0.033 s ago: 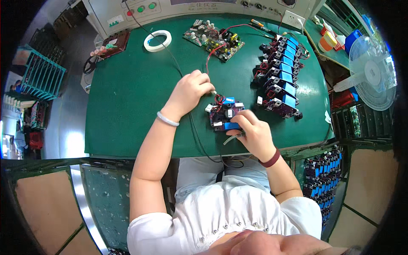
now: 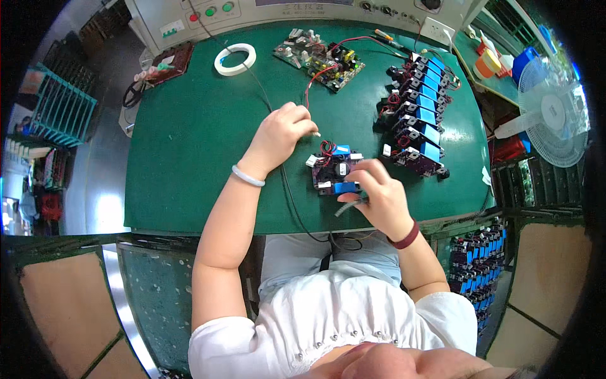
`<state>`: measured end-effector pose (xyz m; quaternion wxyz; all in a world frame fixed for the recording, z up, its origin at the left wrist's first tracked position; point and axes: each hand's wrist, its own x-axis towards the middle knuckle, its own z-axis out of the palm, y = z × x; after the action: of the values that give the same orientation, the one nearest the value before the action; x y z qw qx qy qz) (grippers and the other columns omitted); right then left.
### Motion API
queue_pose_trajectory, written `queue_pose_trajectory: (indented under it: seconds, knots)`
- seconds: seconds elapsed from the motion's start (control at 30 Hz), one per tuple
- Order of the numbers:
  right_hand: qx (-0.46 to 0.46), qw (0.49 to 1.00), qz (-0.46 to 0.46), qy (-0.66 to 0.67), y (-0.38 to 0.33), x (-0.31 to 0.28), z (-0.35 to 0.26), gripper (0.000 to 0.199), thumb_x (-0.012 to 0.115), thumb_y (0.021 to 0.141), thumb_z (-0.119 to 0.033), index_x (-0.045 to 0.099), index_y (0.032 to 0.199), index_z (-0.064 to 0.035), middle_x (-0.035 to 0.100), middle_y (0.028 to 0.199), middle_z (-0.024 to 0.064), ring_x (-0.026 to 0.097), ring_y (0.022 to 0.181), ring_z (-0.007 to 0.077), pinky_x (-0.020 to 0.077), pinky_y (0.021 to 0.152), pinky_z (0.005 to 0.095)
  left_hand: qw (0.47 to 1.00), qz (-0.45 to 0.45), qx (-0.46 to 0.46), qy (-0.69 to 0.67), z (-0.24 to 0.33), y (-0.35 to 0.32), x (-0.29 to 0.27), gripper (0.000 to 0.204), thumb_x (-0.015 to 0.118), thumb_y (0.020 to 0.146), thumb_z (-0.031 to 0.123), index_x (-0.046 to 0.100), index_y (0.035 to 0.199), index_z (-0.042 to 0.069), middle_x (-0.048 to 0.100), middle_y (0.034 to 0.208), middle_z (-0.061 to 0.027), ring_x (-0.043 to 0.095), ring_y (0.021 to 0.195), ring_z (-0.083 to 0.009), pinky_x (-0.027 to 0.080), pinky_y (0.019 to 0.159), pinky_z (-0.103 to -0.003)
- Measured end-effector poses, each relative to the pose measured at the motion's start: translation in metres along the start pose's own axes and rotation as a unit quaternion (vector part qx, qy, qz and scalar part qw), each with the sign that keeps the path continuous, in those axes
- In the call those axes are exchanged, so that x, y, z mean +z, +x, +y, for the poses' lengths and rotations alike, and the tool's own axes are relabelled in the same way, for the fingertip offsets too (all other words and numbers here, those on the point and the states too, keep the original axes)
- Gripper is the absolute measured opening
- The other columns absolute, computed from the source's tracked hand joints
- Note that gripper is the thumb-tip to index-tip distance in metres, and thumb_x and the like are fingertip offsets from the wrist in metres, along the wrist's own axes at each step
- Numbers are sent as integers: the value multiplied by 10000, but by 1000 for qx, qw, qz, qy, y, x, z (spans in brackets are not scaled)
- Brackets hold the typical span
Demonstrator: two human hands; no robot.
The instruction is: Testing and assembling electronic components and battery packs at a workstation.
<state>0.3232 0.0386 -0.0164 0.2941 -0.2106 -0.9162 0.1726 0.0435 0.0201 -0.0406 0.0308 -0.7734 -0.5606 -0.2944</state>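
Note:
A small dark circuit board [image 2: 333, 169] with blue parts and red wires lies on the green table [image 2: 189, 139], near the front edge. My left hand [image 2: 281, 134] is just left of the board, its fingers pinched on a small white connector [image 2: 315, 134] at the end of a thin wire. My right hand [image 2: 380, 197] grips the board's near right corner, fingertips on its blue part. A short grey piece [image 2: 344, 208] sticks out under that hand; I cannot tell what it is.
A row of several similar boards with blue parts [image 2: 418, 120] stands at the right. A green circuit board [image 2: 319, 57] and a white tape roll [image 2: 235, 59] lie at the back, before a control panel. A fan [image 2: 552, 114] stands at far right, a blue rack [image 2: 57, 107] at left.

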Motion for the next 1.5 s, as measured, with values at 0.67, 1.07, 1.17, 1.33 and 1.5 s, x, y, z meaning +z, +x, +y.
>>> queue_pose_trajectory:
  seconds: [0.67, 1.07, 1.17, 1.33, 1.5]
  knots:
    - [-101, 993, -52, 18, 66, 9, 25, 255, 801, 767, -29, 604, 924, -71, 623, 1006, 65, 669, 675, 261, 529, 557, 367, 974, 79, 4, -212, -1, -6, -9, 197, 746, 764, -70, 756, 917, 55, 719, 939, -81, 653, 896, -276, 543, 802, -384]
    - [-122, 990, -57, 46, 65, 6, 28, 225, 797, 757, -8, 602, 858, -61, 621, 941, 50, 663, 652, 210, 529, 541, 336, 968, 137, 18, -207, 6, -1, -5, 183, 762, 776, -31, 763, 928, 71, 721, 953, -62, 645, 877, -263, 540, 777, -378]
    - [-116, 991, -53, 44, 65, 8, 28, 228, 810, 763, -13, 603, 848, -59, 622, 938, 61, 650, 649, 228, 522, 541, 344, 969, 137, 21, -207, 5, 0, -3, 177, 760, 782, -25, 762, 930, 72, 721, 956, -59, 645, 876, -264, 540, 778, -380]
    - [-113, 991, -52, 49, 65, 10, 27, 238, 828, 768, -7, 603, 831, -54, 623, 937, 81, 621, 640, 256, 511, 541, 354, 971, 136, 27, -197, 5, 1, -1, 172, 752, 788, -15, 764, 934, 75, 719, 955, -59, 645, 878, -267, 541, 780, -379]
    - [-120, 991, -48, 38, 66, 10, 27, 217, 810, 775, -20, 612, 856, -59, 628, 947, 62, 650, 646, 237, 522, 541, 346, 974, 134, 27, -182, 7, -1, -4, 178, 720, 793, -7, 769, 936, 87, 715, 952, -54, 646, 879, -266, 549, 779, -378]
